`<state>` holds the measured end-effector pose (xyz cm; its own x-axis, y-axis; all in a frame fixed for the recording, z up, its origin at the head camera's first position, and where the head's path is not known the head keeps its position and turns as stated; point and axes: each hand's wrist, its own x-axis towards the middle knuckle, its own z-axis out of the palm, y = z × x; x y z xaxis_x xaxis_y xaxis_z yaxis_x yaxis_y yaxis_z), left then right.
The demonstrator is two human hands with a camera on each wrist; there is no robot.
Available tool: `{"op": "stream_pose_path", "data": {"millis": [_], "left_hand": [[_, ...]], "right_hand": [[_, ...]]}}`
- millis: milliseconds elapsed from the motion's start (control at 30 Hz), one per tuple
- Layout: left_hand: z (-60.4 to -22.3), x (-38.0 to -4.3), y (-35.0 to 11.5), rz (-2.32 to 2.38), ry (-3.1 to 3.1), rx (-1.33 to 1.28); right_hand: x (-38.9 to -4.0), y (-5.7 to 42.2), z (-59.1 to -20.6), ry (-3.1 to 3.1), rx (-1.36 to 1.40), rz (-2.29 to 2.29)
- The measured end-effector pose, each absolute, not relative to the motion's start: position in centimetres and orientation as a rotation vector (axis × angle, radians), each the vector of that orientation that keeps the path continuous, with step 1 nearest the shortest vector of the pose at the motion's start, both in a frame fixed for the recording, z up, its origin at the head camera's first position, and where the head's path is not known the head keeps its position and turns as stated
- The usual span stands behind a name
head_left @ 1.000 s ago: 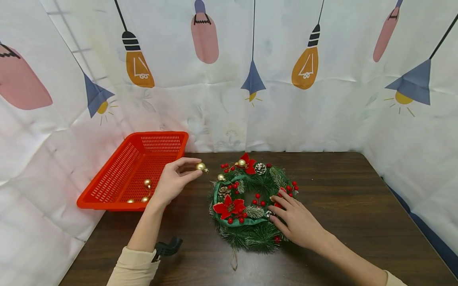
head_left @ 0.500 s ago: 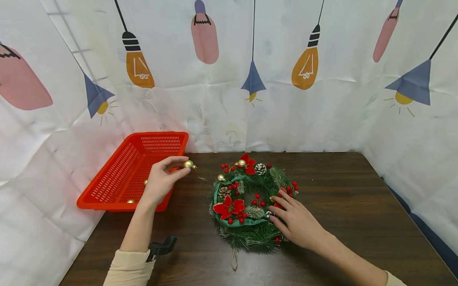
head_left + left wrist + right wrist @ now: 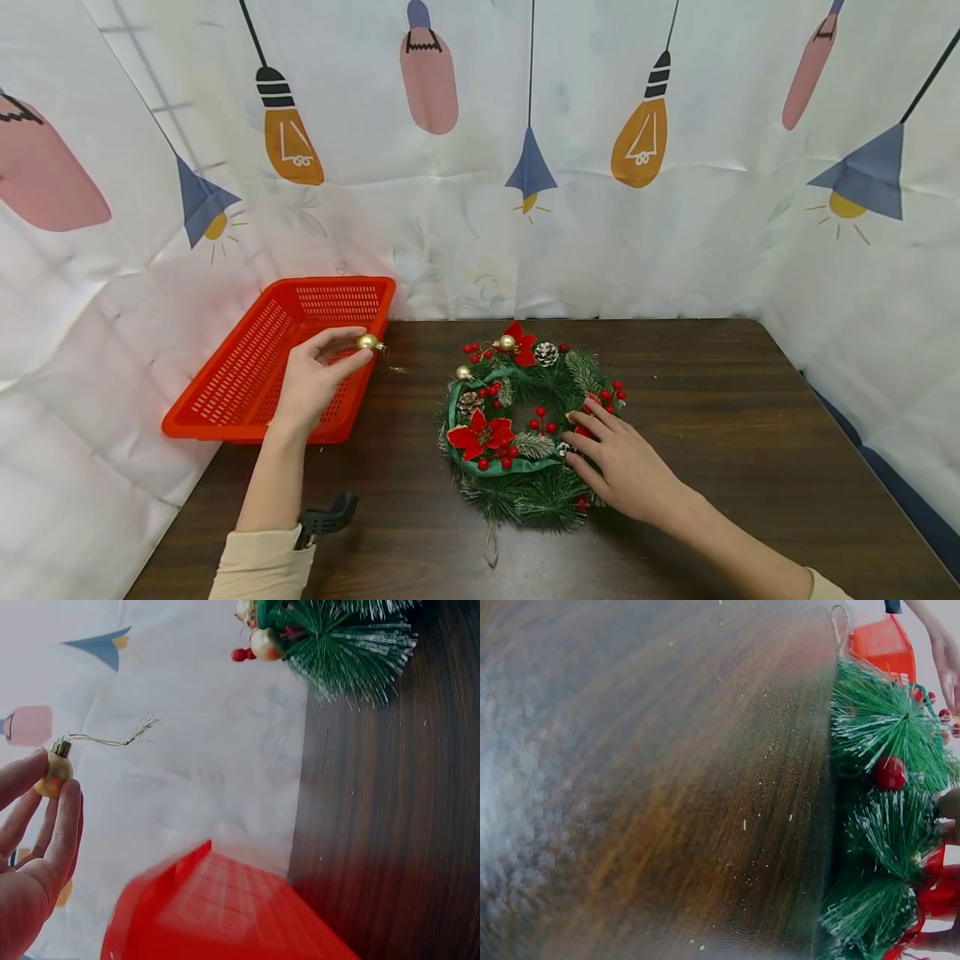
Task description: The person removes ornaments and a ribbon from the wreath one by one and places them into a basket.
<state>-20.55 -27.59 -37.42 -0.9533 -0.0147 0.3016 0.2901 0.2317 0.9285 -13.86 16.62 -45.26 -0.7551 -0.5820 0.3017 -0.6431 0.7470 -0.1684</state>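
Observation:
My left hand (image 3: 306,385) pinches a small gold bauble (image 3: 367,342) between thumb and fingers, in front of the red basket's right side in the head view. From the bauble's cap a thin gold string (image 3: 112,740) trails out in the left wrist view. My right hand (image 3: 630,471) rests on the right side of a green Christmas wreath (image 3: 551,500), fingers spread over its red decoration. Red poinsettias (image 3: 480,433), pine cones (image 3: 546,354), red berries and a green ribbon (image 3: 495,468) trim the wreath. Two gold baubles (image 3: 507,342) sit at its upper left.
The red plastic basket (image 3: 225,367) stands at the table's back left, partly hidden by my left hand and forearm. A twine loop (image 3: 491,546) sticks out from the wreath's front. Behind the dark wooden table (image 3: 750,433) hangs a white curtain (image 3: 465,217) printed with lamps.
My left hand has moved left with the bauble, from near the wreath to in front of the basket. The loose baubles in the basket are now hidden. My right hand stays put.

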Motion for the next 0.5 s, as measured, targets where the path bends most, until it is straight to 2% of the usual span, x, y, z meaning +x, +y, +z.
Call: {"op": "stream_pose_path", "data": {"millis": [500], "left_hand": [[-38.4, -20.5, -31.5, -1.801, -2.232, 0.023]], "right_hand": [[-13.9, 16.5, -45.2, -2.701, 0.977, 0.38]]}}
